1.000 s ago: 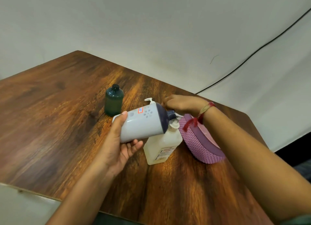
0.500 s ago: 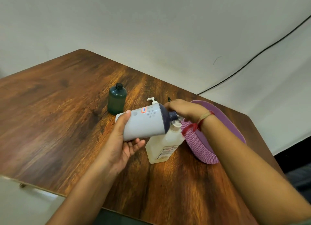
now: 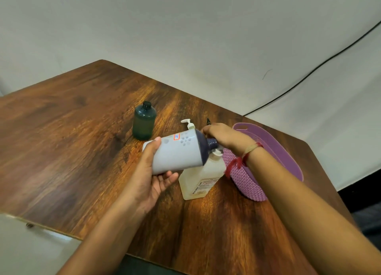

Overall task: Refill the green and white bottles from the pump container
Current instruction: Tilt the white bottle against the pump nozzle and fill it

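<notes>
- Right hand (image 3: 224, 136): fingers curled round the dark blue neck of the white cylindrical plastic bottle (image 3: 177, 153). Whether a cap is on the neck cannot be told.
- Left hand (image 3: 152, 178): thumb on top and fingers beneath, gripping the bottle body. The bottle is held off the table, tipped on its side with the neck pointing right.
- Step in hand, as judged: opening the neck. Turn with the right hand only and hold the body firm with the left. Bring the bottle upright before the opening is clear, so nothing runs out.
- Directly below the neck stands the translucent pale-yellow rectangular pump container (image 3: 198, 182). Avoid knocking it.
- A white pump head (image 3: 188, 124) shows above the bottle; its join to the container is hidden.
- Count: one white bottle; one dark green round plastic bottle (image 3: 144, 121), upright and well apart; one pump container; one purple woven-pattern plastic basket (image 3: 278, 147); one brown wood-grain table (image 3: 72, 140).
</notes>
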